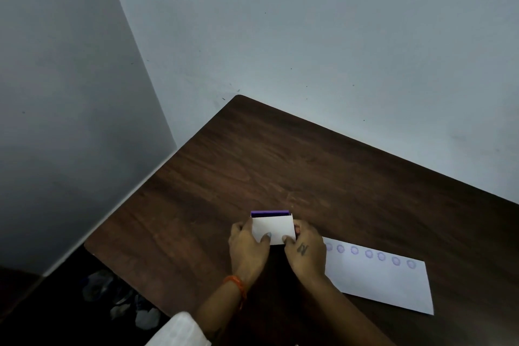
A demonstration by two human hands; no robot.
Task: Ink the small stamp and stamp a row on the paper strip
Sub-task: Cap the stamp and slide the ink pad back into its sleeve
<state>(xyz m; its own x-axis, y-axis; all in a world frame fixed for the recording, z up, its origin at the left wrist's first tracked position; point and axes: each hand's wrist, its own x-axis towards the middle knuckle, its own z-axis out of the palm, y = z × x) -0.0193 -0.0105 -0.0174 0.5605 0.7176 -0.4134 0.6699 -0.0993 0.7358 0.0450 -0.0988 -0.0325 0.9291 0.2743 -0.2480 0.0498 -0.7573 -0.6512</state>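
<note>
Purple round stamp marks run in a row along the far edge of the white paper strip (387,278), lying flat on the dark wood tabletop (252,163). Both hands, left hand (247,250) and right hand (304,253), pinch a white-lidded purple ink pad box (271,226) by its sides, just left of the strip. Can't spot the stamp itself.

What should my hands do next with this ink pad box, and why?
Probably push the white sleeve fully over the purple ink pad and set it down: both the left hand and the right hand grip it, and the paper strip already carries a row of purple stamps.
</note>
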